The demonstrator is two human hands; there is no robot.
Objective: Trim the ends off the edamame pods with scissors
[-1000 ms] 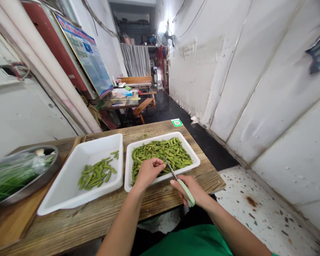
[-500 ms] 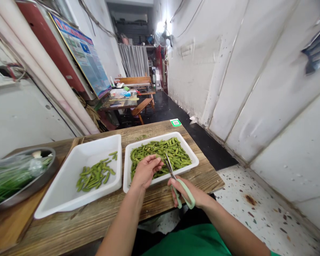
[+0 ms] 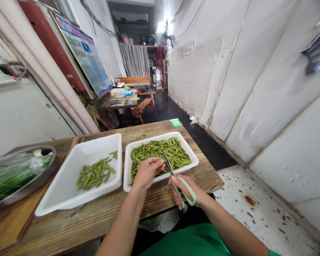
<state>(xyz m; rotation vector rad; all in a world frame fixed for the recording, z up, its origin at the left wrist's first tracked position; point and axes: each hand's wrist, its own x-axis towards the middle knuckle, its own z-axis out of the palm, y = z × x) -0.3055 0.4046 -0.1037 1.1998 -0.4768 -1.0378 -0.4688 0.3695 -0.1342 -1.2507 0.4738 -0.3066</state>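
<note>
Over the front of a white tray (image 3: 196, 164) heaped with green soybean pods (image 3: 173, 147), my left hand (image 3: 147, 173) pinches a green pod, mostly hidden by the fingers. Its fingertips are close beside the blades of the scissors (image 3: 188, 190), which have pale green handles. My right hand (image 3: 190, 185) is wrapped round those handles, and the blades point up and away, slightly apart. To the left, a deeper white tray (image 3: 61, 177) holds a smaller pile of pods (image 3: 94, 174).
Everything stands on a wooden table (image 3: 96, 213). A metal bowl (image 3: 46, 174) with bagged green vegetables is at the far left, beside a wooden board (image 3: 13, 224). A green code card (image 3: 175, 122) lies at the back edge. Farther off are another table (image 3: 120, 103) and benches.
My left hand has shifted slightly right, bringing its fingertips closer to the blades. The scissors have turned a little, and their blades look closer together.
</note>
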